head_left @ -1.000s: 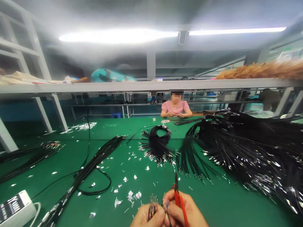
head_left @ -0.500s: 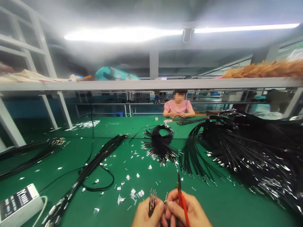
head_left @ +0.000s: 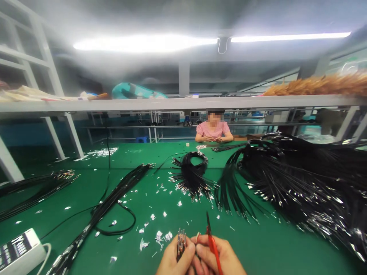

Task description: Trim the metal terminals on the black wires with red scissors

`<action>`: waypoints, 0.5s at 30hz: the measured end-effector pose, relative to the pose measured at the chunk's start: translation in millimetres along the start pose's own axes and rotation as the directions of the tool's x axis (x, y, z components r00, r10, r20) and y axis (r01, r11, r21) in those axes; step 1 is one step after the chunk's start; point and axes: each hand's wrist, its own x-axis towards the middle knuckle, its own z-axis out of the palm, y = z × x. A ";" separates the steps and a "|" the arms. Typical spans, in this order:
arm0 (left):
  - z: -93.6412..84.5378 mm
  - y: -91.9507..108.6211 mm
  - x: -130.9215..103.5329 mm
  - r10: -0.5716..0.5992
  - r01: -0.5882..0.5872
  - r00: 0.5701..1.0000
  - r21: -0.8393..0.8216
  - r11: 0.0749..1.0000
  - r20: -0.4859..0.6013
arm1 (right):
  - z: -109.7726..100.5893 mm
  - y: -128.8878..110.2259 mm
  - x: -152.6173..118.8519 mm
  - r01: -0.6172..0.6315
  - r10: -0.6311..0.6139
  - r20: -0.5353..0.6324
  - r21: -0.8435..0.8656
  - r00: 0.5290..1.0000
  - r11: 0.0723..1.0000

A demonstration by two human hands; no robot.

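Left hand clamped around wire ends, raised upright beside red-handled cutters gripped in right hand for trimming.

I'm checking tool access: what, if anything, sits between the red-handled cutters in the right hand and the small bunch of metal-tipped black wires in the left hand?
Nothing visible does. The right hand holds the red-handled cutters right beside the small bunch of metal-tipped black wires pinched in the left hand; only a narrow gap separates them.

The 2 hands, left hand and right hand, are bare: no gloves, rings or sleeves in view.
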 end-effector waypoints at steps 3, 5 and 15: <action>-1.8 -7.5 2.0 -0.010 0.015 0.998 0.096 0.995 -0.054 | 4.0 6.7 2.4 -0.027 0.021 0.046 0.134 0.999 0.991; -4.5 -9.8 2.3 0.010 0.018 0.990 0.202 0.979 -0.139 | 3.0 8.9 3.2 -0.043 0.034 0.078 0.123 0.996 0.991; -4.5 6.6 -4.3 0.115 -0.019 0.929 0.267 0.964 -0.351 | 6.6 -6.2 -5.9 0.009 -0.009 0.074 -0.012 0.997 1.000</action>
